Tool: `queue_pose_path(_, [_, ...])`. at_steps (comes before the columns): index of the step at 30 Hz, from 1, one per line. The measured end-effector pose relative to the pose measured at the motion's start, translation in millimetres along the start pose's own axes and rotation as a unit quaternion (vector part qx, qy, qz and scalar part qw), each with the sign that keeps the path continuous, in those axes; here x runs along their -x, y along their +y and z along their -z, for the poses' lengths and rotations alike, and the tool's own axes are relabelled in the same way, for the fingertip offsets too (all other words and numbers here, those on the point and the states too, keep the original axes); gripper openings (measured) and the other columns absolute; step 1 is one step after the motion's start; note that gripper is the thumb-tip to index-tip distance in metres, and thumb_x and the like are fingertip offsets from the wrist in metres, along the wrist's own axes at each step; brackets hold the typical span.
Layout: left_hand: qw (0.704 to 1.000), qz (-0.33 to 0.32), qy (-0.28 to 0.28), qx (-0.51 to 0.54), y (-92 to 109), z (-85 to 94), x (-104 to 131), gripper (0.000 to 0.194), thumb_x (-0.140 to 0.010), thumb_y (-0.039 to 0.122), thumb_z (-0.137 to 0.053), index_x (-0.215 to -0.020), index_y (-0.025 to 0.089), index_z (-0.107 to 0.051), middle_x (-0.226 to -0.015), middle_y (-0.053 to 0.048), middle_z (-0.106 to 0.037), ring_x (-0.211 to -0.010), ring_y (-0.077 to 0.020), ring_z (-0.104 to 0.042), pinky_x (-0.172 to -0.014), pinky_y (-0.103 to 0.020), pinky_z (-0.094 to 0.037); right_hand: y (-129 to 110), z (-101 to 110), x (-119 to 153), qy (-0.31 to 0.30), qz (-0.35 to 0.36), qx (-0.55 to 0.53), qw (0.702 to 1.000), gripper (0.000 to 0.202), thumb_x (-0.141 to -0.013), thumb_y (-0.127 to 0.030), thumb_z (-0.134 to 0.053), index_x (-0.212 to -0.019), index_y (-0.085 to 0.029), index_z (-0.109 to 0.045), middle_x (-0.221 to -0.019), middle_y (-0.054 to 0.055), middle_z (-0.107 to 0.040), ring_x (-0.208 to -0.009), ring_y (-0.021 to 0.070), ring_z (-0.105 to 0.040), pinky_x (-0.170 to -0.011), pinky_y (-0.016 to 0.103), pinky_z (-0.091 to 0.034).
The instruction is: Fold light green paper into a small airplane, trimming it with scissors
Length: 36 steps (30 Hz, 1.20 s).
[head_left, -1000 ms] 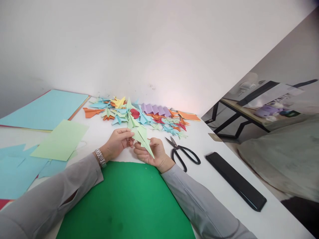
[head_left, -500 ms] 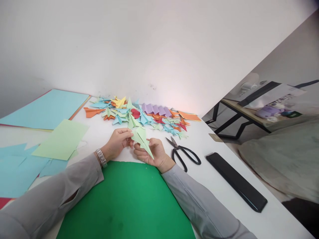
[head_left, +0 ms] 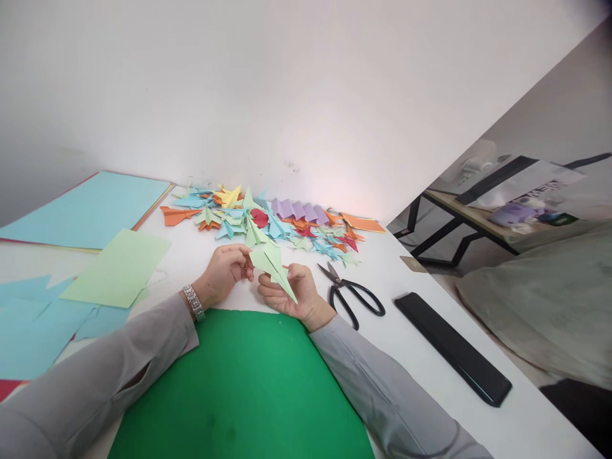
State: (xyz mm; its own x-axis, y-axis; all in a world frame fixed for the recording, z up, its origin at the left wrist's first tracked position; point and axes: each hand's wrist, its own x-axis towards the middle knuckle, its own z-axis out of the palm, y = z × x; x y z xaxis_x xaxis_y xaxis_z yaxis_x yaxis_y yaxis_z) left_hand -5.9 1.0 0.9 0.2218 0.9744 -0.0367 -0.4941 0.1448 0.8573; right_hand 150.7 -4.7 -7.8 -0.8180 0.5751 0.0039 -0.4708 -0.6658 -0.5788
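White worktop (head_left: 377, 261), set against a white wall (head_left: 268, 95). At its near side, a green sheet (head_left: 243, 382) lies flat, with both grey sleeves (head_left: 382, 382) partly over its edges. Far left: a stack of large sheets (head_left: 95, 210), light blue uppermost. At the foot of the wall, a heap of small folded papers (head_left: 277, 226) in mixed colours, including a purple pleated strip (head_left: 299, 211). On the right, a long black object (head_left: 454, 347) lies flat, function not determinable. On the left, a light green sheet (head_left: 117, 271) overlaps blue paper (head_left: 38, 331). Black-handled scissors (head_left: 338, 280) lie just beside the right hand, blades parted.

Right hand (head_left: 294, 293): fingers grasping a light green paper plane (head_left: 272, 262) from beneath, above the worktop beyond the green sheet, narrow tip towards the wearer. Left hand (head_left: 228, 273): fingers curled at the plane's left edge; whether gripping or merely touching cannot be told. Left wrist: metal band (head_left: 194, 302).
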Motion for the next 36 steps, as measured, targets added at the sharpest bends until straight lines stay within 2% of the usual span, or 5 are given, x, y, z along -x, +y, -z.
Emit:
queue_pose_path(6, [0.999,0.013,0.000,0.036,4.1,-1.4,0.3,0.011,-0.066,0.022,-0.060,-0.068,0.012,-0.064,-0.063,-0.003,-0.061,-0.057,-0.0127,-0.056,-0.055,-0.026,-0.045,2.0,1.0,0.4,-0.006,-0.040,0.015,0.999,0.022,-0.053,-0.019,-0.045,-0.074,-0.014,-0.047,-0.047,-0.002,-0.037,-0.041,0.0071,-0.023,-0.034,0.014,-0.018])
queue_pose_path(12, [0.997,0.056,-0.053,-0.024,8.3,-3.6,5.5,0.026,-0.058,0.021,-0.071,-0.083,0.013,-0.068,-0.063,-0.001,-0.062,-0.057,-0.0121,-0.055,-0.056,-0.024,-0.041,4.9,4.8,-1.0,-0.013,-0.078,0.024,0.997,0.023,-0.054,-0.018,-0.047,-0.077,-0.015,-0.048,-0.049,-0.002,-0.039,-0.041,0.0079,-0.026,-0.034,0.015,-0.018])
queue_pose_path(22, [0.996,0.059,-0.045,-0.052,6.5,-3.7,4.4,0.013,-0.058,0.022,-0.069,-0.065,0.012,-0.066,-0.056,0.000,-0.058,-0.053,-0.0102,-0.049,-0.053,-0.023,-0.036,5.2,4.3,-1.3,-0.033,-0.095,0.037,0.994,0.021,-0.054,-0.015,-0.046,-0.075,-0.013,-0.051,-0.050,-0.001,-0.042,-0.042,0.0089,-0.030,-0.034,0.016,-0.021])
queue_pose_path(29, [0.995,0.052,-0.047,-0.065,4.6,-2.8,4.2,0.018,-0.062,0.027,-0.067,-0.054,0.013,-0.059,-0.052,0.001,-0.054,-0.050,-0.0099,-0.045,-0.051,-0.023,-0.035,6.1,5.2,-2.2,-0.033,-0.098,0.055,0.993,0.020,-0.054,-0.016,-0.045,-0.074,-0.014,-0.049,-0.050,-0.002,-0.040,-0.042,0.0089,-0.028,-0.035,0.017,-0.022])
queue_pose_path(36, [0.996,0.054,-0.040,-0.065,5.9,-3.4,4.2,0.014,-0.061,0.026,-0.068,-0.064,0.013,-0.065,-0.053,-0.001,-0.057,-0.051,-0.0111,-0.049,-0.051,-0.024,-0.036,5.5,5.6,-2.3,-0.019,-0.103,0.057,0.993,0.022,-0.053,-0.016,-0.046,-0.075,-0.014,-0.049,-0.050,-0.002,-0.042,-0.042,0.0089,-0.030,-0.035,0.018,-0.021])
